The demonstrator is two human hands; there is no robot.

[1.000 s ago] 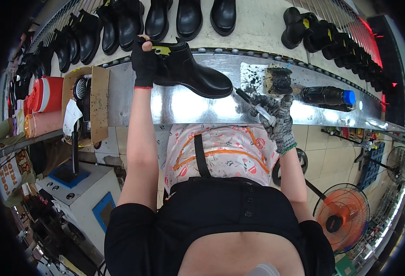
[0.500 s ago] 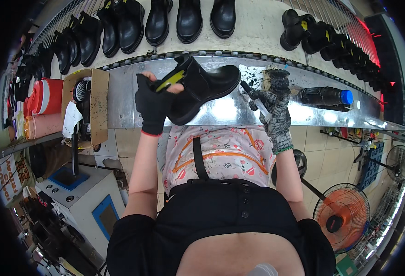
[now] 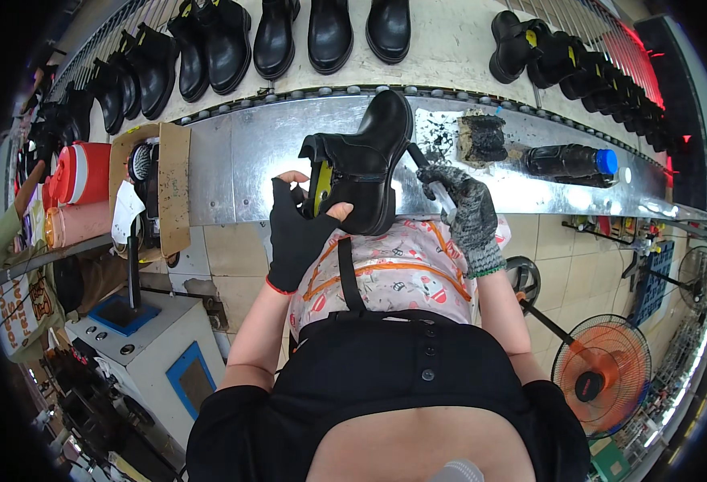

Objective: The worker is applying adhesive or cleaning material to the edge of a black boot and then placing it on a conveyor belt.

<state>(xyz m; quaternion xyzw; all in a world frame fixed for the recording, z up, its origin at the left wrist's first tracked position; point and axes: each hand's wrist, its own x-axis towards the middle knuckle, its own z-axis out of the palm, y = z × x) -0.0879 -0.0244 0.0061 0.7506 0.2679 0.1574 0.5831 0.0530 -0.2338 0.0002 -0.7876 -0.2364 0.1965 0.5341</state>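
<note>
A black ankle boot [image 3: 382,132], its yellow patch showing at the opening, is held over the front edge of a metal bench with its toe pointing away from me. My left hand [image 3: 301,241], in a black glove with bare fingertips, grips it by the heel end and shaft. In a grey knit glove with dark stains, my right hand [image 3: 470,213] is closed round a slim pen-like tool [image 3: 418,156] with a black end and a pale barrel. The black end lies at the right edge of the boot's sole; whether it touches cannot be made out.
A blackened sponge block [image 3: 482,138] and a dark bottle with a blue cap [image 3: 566,164] lie on the metal bench [image 3: 233,169]. Finished-looking boots [image 3: 331,36] line the conveyor beyond. At left stand a cardboard box [image 3: 174,185] and a red jug [image 3: 84,173]; an orange fan [image 3: 598,373] is at right.
The boot has turned so its toe points away instead of right, and it came nearer to me. My left hand moved down and right with it; the right hand's tool came to the sole edge.
</note>
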